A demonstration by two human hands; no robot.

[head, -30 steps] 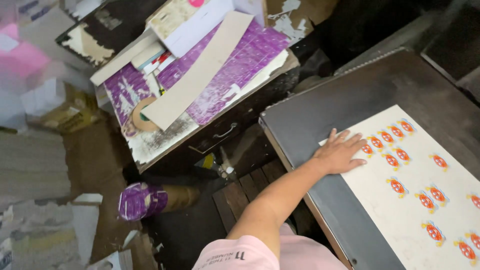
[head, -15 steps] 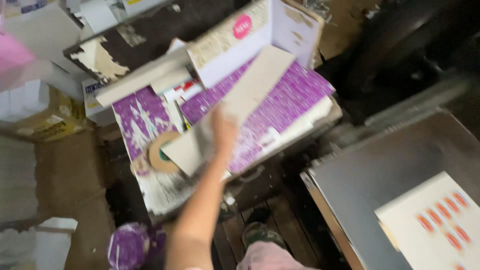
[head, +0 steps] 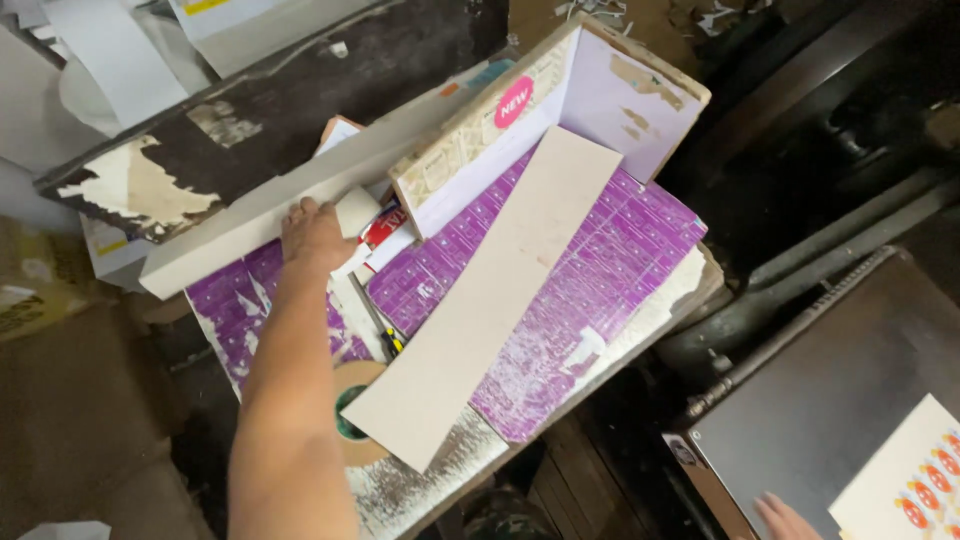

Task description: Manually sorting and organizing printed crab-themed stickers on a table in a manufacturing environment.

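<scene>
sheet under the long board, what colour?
Purple sheet with a fine grid print, patches worn white; head view.
</scene>
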